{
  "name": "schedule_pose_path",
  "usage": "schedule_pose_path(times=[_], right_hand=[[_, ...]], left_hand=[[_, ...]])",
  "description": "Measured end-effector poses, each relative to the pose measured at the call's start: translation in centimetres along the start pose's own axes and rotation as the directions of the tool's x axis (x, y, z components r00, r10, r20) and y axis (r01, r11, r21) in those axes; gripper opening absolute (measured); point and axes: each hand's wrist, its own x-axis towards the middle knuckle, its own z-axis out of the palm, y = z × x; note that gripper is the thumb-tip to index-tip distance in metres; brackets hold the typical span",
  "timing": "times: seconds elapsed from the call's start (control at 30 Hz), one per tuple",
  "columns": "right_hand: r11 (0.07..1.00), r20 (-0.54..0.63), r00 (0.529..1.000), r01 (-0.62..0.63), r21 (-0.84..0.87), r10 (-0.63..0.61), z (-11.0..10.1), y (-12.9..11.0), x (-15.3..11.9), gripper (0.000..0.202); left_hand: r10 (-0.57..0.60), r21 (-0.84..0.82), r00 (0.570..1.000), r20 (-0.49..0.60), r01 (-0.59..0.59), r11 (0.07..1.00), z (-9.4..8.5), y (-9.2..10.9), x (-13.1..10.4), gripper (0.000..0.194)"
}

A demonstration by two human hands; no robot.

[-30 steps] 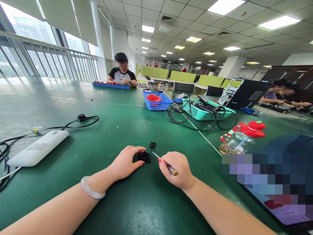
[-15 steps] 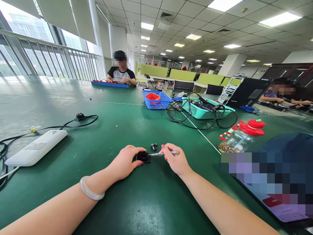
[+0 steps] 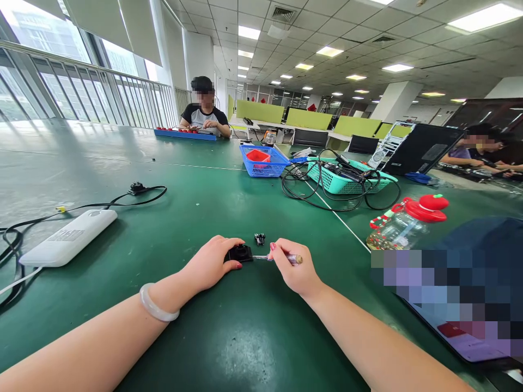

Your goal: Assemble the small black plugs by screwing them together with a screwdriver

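A small black block (image 3: pixel 245 253) lies on the shiny green table (image 3: pixel 192 337). The left hand (image 3: pixel 210 264) pinches it. The right hand (image 3: pixel 295 275) grips a thin tool (image 3: pixel 295 259), its tip right by the block's edge. Farther back sit a blue basket (image 3: pixel 263 170) and a green basket (image 3: pixel 341 187). Big windows (image 3: pixel 38 30) shine; lights (image 3: pixel 249 32) glow on the ceiling (image 3: pixel 220 19).

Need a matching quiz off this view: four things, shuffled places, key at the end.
Things:
1. slim tool
2. flat black piece
3. red container
4. white device

Places:
A. inside the blue basket
B. on the green table, at the left side of the view
C. held in the right hand
D. held by the left hand

Pairs: 1-C, 2-D, 3-A, 4-B
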Motion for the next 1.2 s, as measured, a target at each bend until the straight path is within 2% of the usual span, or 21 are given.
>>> schedule_pose_path(times=[0.07,0.17,0.27,0.4,0.57,0.67,0.8,0.9,0.97,1.03,1.1,1.2], right_hand=[[0.995,0.051,0.995,0.084,-0.050,-0.082,0.0,-0.2,-0.1,0.035],[0.962,0.149,0.961,0.250,-0.109,-0.233,-0.1,-0.4,-0.3,0.031],[0.938,0.183,0.933,0.330,-0.103,-0.308,0.0,-0.5,-0.4,0.028],[0.960,0.137,0.954,0.274,-0.051,-0.265,0.1,-0.3,-0.3,0.028],[0.998,-0.009,0.998,0.060,0.031,-0.059,0.1,0.3,0.0,0.038],[0.994,-0.021,1.000,-0.002,0.105,0.004,0.0,0.4,0.0,0.041],[0.992,0.085,0.990,0.105,0.074,-0.111,0.3,0.2,-0.2,0.031],[0.982,0.201,0.962,0.186,0.015,-0.185,0.4,-0.2,-0.3,0.023],[0.968,0.239,0.941,0.249,-0.003,-0.242,0.4,-0.5,-0.4,0.021],[0.944,0.216,0.922,0.331,-0.005,-0.322,0.3,-0.7,-0.6,0.021],[0.927,0.136,0.920,0.375,-0.023,-0.369,0.1,-0.8,-0.7,0.023],[0.935,0.020,0.939,0.345,-0.079,-0.345,0.0,-0.8,-0.8,0.024]], left_hand=[[-0.007,0.002,1.000,-0.002,0.007,1.000,0.0,-0.1,0.0,0.044],[-0.015,-0.003,1.000,-0.010,0.014,1.000,0.2,-0.3,-0.1,0.045],[-0.006,-0.007,1.000,-0.024,0.006,1.000,0.3,-0.5,-0.1,0.045],[-0.001,-0.011,1.000,-0.028,0.000,1.000,0.3,-0.5,-0.2,0.045],[-0.017,0.003,1.000,-0.020,0.017,1.000,0.2,-0.3,-0.2,0.045],[-0.036,0.015,0.999,-0.023,0.036,0.999,0.3,-0.3,-0.1,0.046],[-0.008,0.011,1.000,-0.014,0.008,1.000,0.3,-0.4,-0.1,0.047],[0.010,0.009,1.000,-0.013,-0.010,1.000,0.2,-0.2,-0.1,0.045],[0.014,0.007,1.000,-0.017,-0.014,1.000,0.2,-0.1,-0.2,0.043],[0.012,0.004,1.000,-0.019,-0.012,1.000,0.1,0.0,-0.3,0.043],[0.010,0.004,1.000,-0.015,-0.010,1.000,0.1,0.1,-0.3,0.043],[0.023,0.011,1.000,-0.014,-0.023,1.000,0.2,0.1,-0.3,0.042]])
